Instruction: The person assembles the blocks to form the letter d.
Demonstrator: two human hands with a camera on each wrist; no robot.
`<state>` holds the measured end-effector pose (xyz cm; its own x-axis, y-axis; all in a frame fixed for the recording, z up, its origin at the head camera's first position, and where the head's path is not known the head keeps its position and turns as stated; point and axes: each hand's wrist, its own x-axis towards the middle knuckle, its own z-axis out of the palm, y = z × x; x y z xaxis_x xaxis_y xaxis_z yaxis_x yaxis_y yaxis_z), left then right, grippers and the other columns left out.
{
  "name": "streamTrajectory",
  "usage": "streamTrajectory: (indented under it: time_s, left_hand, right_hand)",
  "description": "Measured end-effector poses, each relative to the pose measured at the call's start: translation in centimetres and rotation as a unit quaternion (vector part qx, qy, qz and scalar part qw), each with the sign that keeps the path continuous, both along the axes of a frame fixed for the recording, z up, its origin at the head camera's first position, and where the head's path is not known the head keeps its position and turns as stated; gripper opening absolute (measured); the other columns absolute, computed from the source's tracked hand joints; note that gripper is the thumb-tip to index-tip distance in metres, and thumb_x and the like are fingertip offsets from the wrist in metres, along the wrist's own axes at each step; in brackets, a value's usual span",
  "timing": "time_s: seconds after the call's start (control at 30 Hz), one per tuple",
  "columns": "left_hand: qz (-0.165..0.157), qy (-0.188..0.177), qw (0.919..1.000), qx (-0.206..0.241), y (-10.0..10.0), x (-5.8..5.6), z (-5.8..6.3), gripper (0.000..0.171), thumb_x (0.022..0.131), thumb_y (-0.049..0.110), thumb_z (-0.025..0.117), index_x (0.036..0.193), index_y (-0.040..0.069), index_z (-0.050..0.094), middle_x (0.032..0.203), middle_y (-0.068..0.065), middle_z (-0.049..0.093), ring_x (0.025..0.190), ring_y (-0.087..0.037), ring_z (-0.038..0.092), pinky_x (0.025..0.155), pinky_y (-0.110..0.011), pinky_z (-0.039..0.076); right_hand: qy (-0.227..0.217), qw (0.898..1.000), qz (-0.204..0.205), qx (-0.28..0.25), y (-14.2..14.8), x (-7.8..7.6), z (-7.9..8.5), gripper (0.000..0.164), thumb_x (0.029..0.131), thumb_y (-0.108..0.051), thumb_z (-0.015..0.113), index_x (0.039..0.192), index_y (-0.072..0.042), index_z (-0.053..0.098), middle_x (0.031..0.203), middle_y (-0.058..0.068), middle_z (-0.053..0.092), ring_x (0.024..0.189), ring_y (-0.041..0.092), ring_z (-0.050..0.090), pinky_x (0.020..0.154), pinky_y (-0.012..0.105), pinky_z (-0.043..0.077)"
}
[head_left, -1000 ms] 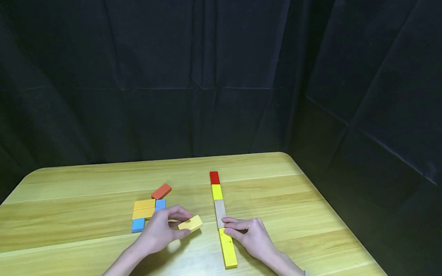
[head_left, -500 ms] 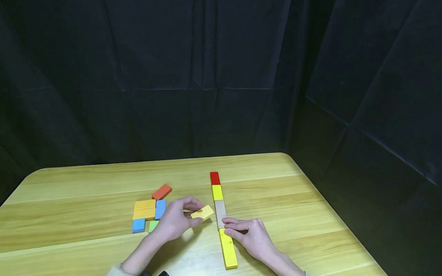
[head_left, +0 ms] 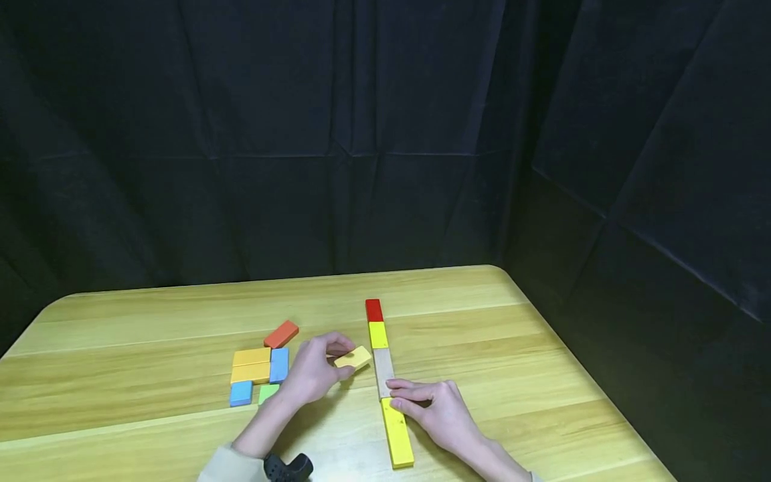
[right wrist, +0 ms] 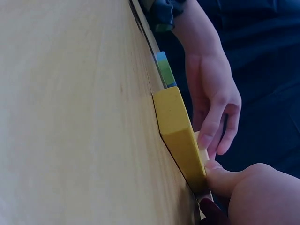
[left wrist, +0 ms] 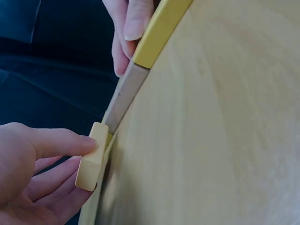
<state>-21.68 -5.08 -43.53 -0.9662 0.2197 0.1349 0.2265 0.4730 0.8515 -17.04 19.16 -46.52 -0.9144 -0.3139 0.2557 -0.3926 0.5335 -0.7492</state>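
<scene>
My left hand holds a pale yellow block between thumb and fingers, slightly left of a row of blocks and apart from it in the head view. The row runs from a red block at the far end through a short yellow block and a grey block to a long yellow block nearest me. My right hand touches the row's right side where the grey and long yellow blocks meet. In the right wrist view its thumb lies against the long yellow block.
Left of my left hand lie an orange-red block, two orange blocks, a tall blue block, a small blue block and a partly covered green block. Dark curtains hang behind the wooden table.
My left hand has carried the pale yellow block rightward toward the row, then slightly farther from me. The green block has come into sight. My right hand has stayed in place.
</scene>
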Motion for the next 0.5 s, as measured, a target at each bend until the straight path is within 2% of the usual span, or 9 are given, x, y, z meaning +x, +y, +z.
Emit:
streamTrajectory:
  time_s: [0.17, 0.3, 0.5]
  left_hand:
    - [0.008, -0.003, 1.0, -0.005, 0.06, -0.33, -0.65, 0.029, 0.079, -0.003, 0.079, 0.106, 0.004, 0.07, 0.106, -0.009, 0.073, 0.104, -0.027, 0.069, 0.091, -0.041, 0.057]
    - [0.011, -0.004, 0.9999, -0.013, -0.12, -0.24, -0.71, 0.028, 0.079, -0.003, 0.079, 0.105, 0.004, 0.07, 0.106, -0.008, 0.073, 0.102, -0.026, 0.069, 0.092, -0.042, 0.056]
    - [0.018, -0.002, 0.9997, -0.018, -0.78, -0.19, -0.54, 0.027, 0.076, -0.002, 0.082, 0.099, 0.005, 0.07, 0.098, -0.005, 0.072, 0.091, -0.019, 0.067, 0.083, -0.036, 0.057]
  right_hand:
    - [0.009, 1.0, 0.002, -0.002, 0.01, -0.02, -0.06, 0.015, 0.086, -0.027, 0.078, 0.099, -0.021, 0.081, 0.11, -0.019, 0.073, 0.109, 0.007, 0.068, 0.099, 0.031, 0.053]
    - [0.009, 1.0, 0.004, -0.008, -0.04, 0.01, -0.13, 0.014, 0.086, -0.026, 0.078, 0.098, -0.022, 0.081, 0.11, -0.018, 0.073, 0.108, 0.007, 0.068, 0.099, 0.031, 0.053]
    - [0.006, 1.0, 0.0, -0.009, 0.14, 0.11, -0.06, 0.013, 0.085, -0.026, 0.079, 0.098, -0.022, 0.081, 0.11, -0.02, 0.073, 0.109, 0.006, 0.067, 0.1, 0.03, 0.052]
